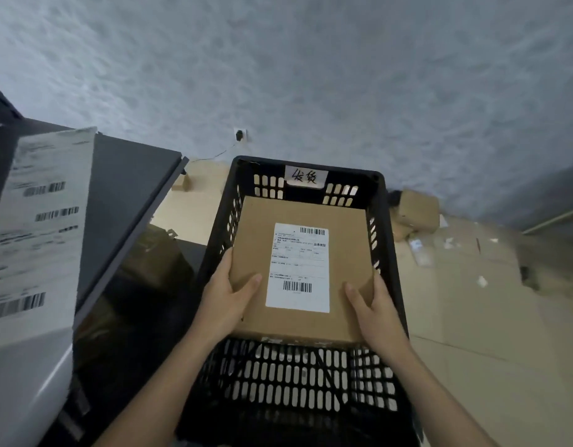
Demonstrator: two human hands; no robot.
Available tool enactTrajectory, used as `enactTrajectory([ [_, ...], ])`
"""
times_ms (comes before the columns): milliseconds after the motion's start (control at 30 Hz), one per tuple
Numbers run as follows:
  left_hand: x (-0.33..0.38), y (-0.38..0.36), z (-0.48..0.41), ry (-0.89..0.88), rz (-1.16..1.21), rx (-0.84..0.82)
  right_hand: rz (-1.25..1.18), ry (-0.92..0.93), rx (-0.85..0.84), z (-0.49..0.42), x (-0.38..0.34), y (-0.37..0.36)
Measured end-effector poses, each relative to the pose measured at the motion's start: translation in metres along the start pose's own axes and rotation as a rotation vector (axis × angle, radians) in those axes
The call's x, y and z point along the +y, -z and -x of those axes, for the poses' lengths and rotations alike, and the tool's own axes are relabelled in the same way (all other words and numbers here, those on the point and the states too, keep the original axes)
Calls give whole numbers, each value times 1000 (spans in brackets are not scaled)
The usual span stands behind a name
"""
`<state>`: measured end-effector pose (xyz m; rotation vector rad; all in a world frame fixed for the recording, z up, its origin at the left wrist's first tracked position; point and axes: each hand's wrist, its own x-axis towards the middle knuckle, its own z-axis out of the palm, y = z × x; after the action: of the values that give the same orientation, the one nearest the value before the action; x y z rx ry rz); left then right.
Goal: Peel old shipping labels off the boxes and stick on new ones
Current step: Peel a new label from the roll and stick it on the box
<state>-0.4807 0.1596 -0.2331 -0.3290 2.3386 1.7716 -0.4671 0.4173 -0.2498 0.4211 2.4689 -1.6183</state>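
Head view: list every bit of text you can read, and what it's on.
"发货", handwritten on the white tag on the black crate, far wall.
Shipping label on the cardboard box: barcodes and print, too small to read.
Label sheet at left: barcodes, print blurred.

Brown cardboard box (343,253), centre of frame: flat, broad face up, lying within the far half of a black slotted crate (385,221), its near left corner gripped by the left hand (227,298) and its near right corner by the right hand (375,304), each thumb on top. White shipping label (297,267): stuck flat and upright in the middle of the box's top face, fully adhered, with one barcode at its upper right and one near its lower edge. Strip of white barcode labels (43,221), left of frame: blurred, with several barcodes down its length.
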Motion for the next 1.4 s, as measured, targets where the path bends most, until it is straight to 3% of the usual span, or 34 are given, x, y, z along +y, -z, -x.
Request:
enactTrajectory([
  [300,-70,-26,-67,224,-122,23,15,-168,4,-49,38,-40],
  [800,-129,-67,-89,361,-174,46,160,-428,73,-82,114,-79],
  [1167,-133,-71,-92,383,-197,19,193,-459,52,-87,124,-84],
  [1400,-108,-61,-99,273,-380,-11,343,-304,31,-85,82,-73],
])
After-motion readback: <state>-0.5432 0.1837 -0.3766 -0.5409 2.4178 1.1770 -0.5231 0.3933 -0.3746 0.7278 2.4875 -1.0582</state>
